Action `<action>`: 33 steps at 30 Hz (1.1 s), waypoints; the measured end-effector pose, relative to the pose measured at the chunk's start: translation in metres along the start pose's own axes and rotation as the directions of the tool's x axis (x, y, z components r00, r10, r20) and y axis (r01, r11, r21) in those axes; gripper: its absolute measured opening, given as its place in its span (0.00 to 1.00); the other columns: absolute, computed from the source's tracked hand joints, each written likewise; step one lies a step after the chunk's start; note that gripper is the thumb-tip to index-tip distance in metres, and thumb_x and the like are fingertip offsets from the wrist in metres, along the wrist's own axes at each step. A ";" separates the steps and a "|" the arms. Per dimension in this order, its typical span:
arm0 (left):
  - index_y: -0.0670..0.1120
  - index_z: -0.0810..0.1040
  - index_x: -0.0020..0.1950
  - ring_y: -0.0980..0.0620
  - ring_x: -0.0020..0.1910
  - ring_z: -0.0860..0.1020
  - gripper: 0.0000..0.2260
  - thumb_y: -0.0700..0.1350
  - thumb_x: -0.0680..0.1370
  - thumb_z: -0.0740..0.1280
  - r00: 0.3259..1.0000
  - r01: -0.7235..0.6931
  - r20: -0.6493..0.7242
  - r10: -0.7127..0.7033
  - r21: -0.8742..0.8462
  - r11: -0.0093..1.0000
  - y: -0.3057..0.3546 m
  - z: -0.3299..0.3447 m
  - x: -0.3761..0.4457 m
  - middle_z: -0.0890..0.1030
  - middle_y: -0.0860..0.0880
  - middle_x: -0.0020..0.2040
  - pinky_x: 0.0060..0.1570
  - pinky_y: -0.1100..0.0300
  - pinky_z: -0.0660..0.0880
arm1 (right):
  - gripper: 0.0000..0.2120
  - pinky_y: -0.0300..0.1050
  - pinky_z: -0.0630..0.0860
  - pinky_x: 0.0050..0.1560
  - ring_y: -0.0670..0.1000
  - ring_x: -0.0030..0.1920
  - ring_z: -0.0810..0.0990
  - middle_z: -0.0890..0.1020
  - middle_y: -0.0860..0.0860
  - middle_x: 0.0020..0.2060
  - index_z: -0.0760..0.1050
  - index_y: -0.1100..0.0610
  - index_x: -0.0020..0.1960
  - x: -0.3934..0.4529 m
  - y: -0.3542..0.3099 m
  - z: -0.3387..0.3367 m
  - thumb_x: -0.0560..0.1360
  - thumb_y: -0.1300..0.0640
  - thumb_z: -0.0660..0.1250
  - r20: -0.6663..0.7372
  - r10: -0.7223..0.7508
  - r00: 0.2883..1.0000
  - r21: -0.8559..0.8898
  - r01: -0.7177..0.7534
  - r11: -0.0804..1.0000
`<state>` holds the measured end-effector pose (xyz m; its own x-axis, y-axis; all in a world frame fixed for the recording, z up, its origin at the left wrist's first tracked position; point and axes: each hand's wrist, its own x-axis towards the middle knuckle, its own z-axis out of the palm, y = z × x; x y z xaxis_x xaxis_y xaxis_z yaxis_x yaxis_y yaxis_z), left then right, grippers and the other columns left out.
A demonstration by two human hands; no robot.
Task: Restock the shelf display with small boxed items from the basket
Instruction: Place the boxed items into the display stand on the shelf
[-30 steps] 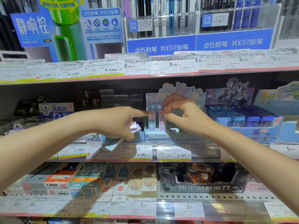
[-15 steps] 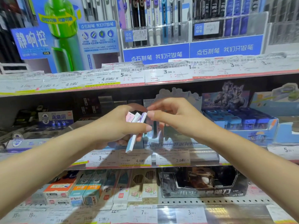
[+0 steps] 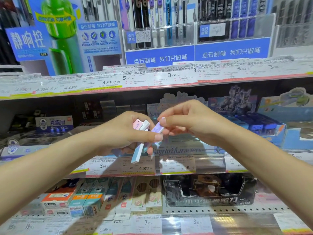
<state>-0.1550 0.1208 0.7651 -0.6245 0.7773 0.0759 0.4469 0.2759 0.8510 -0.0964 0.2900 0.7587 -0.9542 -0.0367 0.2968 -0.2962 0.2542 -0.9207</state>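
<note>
head view: left hand (image 3: 125, 134) clasped a fan of slim rectangular pastel boxes (image 3: 140, 143); right hand (image 3: 191, 122) fingertips pinched one glossy lilac box (image 3: 157, 128) before the middle shelf's front edge (image 3: 169, 172).

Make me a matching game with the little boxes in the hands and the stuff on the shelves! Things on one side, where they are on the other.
Things:
1. purple box
2. pink box
3. black display carton
4. green bottle poster

Places:
A. bottom shelf, right of the middle
B. pinched by the right hand
C. top left, above the price tags
D. bunched in the left hand with other slim boxes

Pairs: 1-B, 2-D, 3-A, 4-C
</note>
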 end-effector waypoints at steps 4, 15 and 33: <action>0.42 0.77 0.34 0.56 0.16 0.61 0.08 0.46 0.66 0.71 0.998 0.051 -0.043 -0.052 -0.006 0.999 -0.003 -0.006 0.001 0.79 0.42 0.26 0.19 0.70 0.58 | 0.06 0.33 0.77 0.33 0.44 0.28 0.79 0.81 0.50 0.25 0.78 0.62 0.39 0.002 0.003 -0.013 0.72 0.69 0.64 -0.129 -0.047 0.991 0.063 0.056 0.996; 0.43 0.73 0.32 0.56 0.17 0.60 0.11 0.38 0.74 0.67 0.996 0.077 -0.052 -0.078 -0.031 0.997 -0.005 -0.015 0.009 0.70 0.45 0.25 0.18 0.69 0.57 | 0.05 0.38 0.75 0.47 0.47 0.38 0.78 0.82 0.52 0.36 0.76 0.55 0.40 0.005 0.012 -0.021 0.70 0.63 0.70 -0.004 -0.018 1.000 -0.224 0.017 0.974; 0.52 0.60 0.74 0.66 0.19 0.70 0.31 0.37 0.73 0.65 0.999 -0.039 0.038 0.017 0.707 0.706 -0.011 -0.004 0.021 0.67 0.57 0.24 0.20 0.73 0.62 | 0.14 0.29 0.67 0.36 0.53 0.35 0.74 0.76 0.51 0.44 0.72 0.51 0.55 0.042 0.042 -0.041 0.73 0.66 0.65 -0.189 -0.282 0.941 -0.641 0.099 0.761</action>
<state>-0.1754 0.1322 0.7595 -0.5922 0.8027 0.0709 0.7927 0.5645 0.2301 -0.1470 0.3381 0.7431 -0.8062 0.0764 0.5867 -0.2932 0.8096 -0.5084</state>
